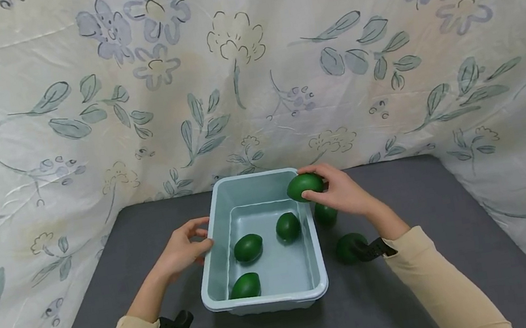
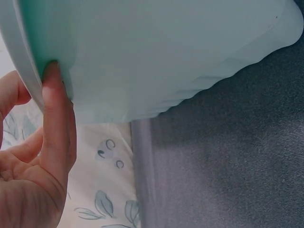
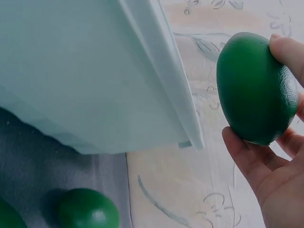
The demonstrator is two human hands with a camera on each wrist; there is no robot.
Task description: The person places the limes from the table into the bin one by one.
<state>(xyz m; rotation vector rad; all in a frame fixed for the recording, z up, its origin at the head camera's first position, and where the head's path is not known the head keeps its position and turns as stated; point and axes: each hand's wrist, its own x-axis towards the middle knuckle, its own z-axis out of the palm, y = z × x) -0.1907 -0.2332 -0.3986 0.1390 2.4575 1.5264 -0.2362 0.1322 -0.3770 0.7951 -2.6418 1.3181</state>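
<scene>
In my right hand (image 1: 341, 189) is a glossy, dark green lime-like fruit (image 1: 305, 187), held between thumb and fingertips over the far right corner of the pale blue-green plastic bin (image 1: 267, 301). The right wrist view shows this fruit (image 3: 254, 90) just outside the rim from that low angle. My left hand (image 1: 185, 249) holds the bin's left rim, with fingers (image 2: 56, 114) against the outer wall and the thumb across the edge. Inside the bin lie three matching green fruits: one toward the right (image 1: 288, 227), another left of centre (image 1: 248, 248), and one near the front left corner (image 1: 245, 286).
Right of the bin, two more green fruits rest on the dark grey tabletop (image 1: 368, 308): one (image 1: 325, 215) beneath my right hand, another (image 1: 350, 248) near the wrist, partly behind the black wrist strap (image 1: 377, 249). A floral cloth (image 1: 253, 102) hangs behind and beside the table.
</scene>
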